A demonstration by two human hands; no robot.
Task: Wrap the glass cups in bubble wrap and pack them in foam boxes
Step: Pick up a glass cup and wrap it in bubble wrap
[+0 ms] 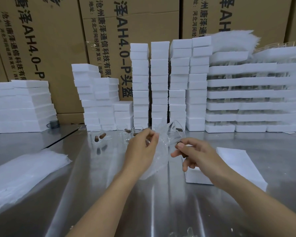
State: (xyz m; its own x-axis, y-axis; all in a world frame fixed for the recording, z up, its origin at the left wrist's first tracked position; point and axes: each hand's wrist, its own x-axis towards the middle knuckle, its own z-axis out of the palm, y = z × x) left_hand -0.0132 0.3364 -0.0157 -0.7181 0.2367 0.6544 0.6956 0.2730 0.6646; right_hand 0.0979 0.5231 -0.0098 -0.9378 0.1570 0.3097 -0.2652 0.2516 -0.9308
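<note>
Head view. Steel desk [143, 202] fills the near ground, shiny. Brown printed cartons [41, 40] wall off the back. White foam box stacks [159, 82] line the desk's far edge, tallest at the middle. Foam trays [246, 93] with glassware between the layers sit at the far right corner.

Row of glass cups [138, 130] stands just in front of the stacks, far middle. Brown stubs [99, 136] lie in and beside the leftmost ones.

Left hand [142, 147] is raised over the desk's middle, fingers curled, thumb and forefinger pinching the top edge of a bubble wrap sheet [161, 154]. Sheet hangs down between both hands.

Right hand [195, 154] is just right of the sheet, thumb and forefinger clamped on a small brown piece [180, 143], other fingers loosely bent. Tilted glass cup [177, 130] shows above that piece, against the wrap; outline faint, and I cannot tell whether the piece is joined to it.

Single foam box [237, 161] lies flat under the right wrist, toward the right edge. Pile of bubble wrap sheets [24, 177] lies at the left edge.
</note>
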